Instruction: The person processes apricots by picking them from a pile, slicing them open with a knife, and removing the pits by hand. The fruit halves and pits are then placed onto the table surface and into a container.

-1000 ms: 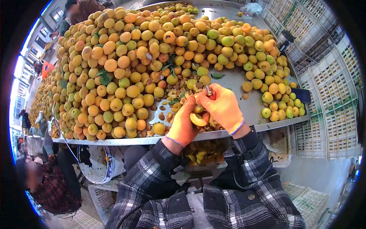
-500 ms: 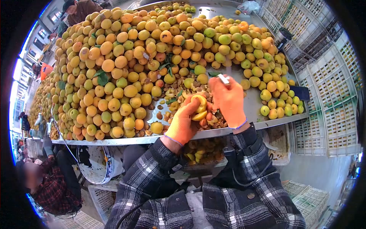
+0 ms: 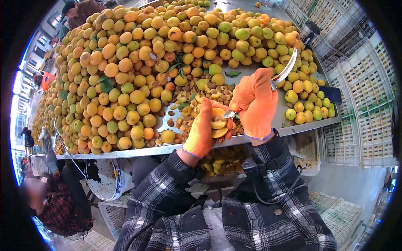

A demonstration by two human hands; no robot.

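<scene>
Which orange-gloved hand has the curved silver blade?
The right orange-gloved hand: the curved silver metal blade juts from its fist, while the left hand holds cut yellow fruit.

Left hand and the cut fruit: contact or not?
Touching. The head view shows the left hand holding the cut fruit, its thumb against the pieces with no gap showing.
</scene>
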